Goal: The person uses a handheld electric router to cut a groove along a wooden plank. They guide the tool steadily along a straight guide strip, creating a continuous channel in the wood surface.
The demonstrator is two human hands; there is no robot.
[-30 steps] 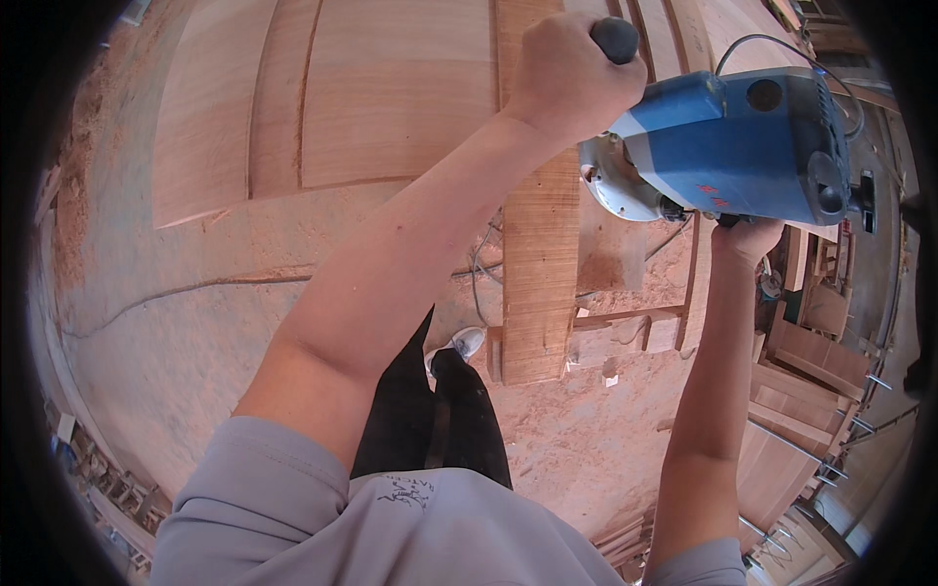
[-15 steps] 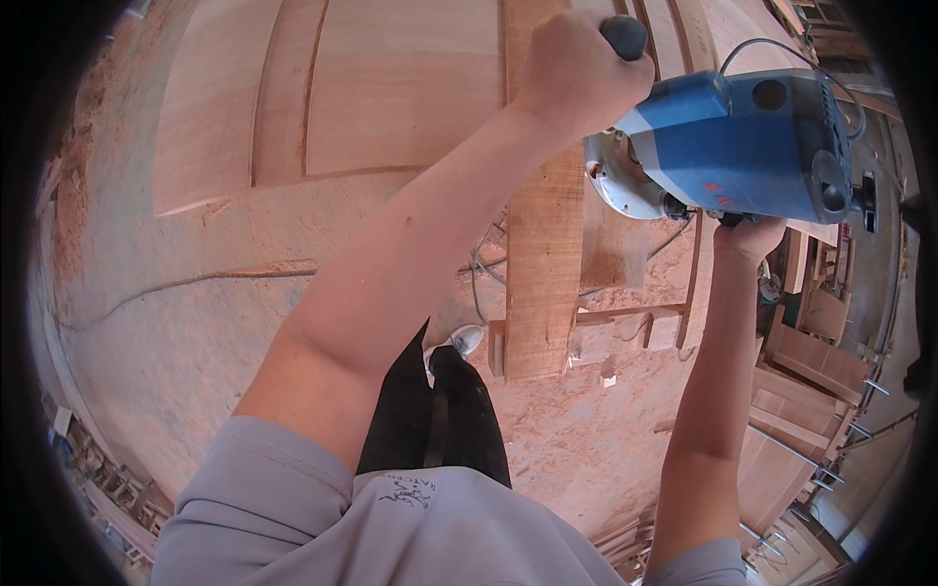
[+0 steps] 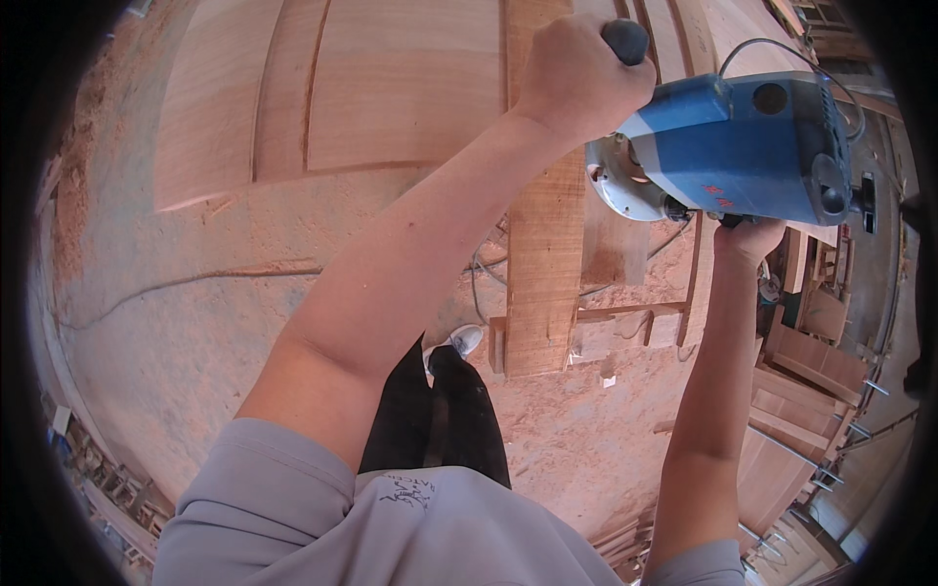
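Observation:
A blue wood router [image 3: 752, 146] with a round metal base [image 3: 625, 190] is at the upper right, over the wooden workpiece. Its black knob handle [image 3: 625, 41] pokes out of the fist of my left hand [image 3: 584, 80], which is wrapped round it. My right hand [image 3: 752, 237] is closed on the handle at the router's near side, mostly hidden under the motor housing. Beneath the base runs a long wooden board [image 3: 542, 264], pointing toward me. The bit and its contact with the wood are out of sight.
Wide wooden panels [image 3: 401, 88] lie at the upper left. A cable [image 3: 195, 280] crosses the dusty floor, and another cord [image 3: 796, 44] loops from the router. Clamped wooden panels [image 3: 796, 405] stand at the right. My shoe [image 3: 466, 339] is close to the board's near end.
Almost nothing differs. My left forearm and hand have shifted very slightly; both hands keep their hold and the router stays in about the same place.

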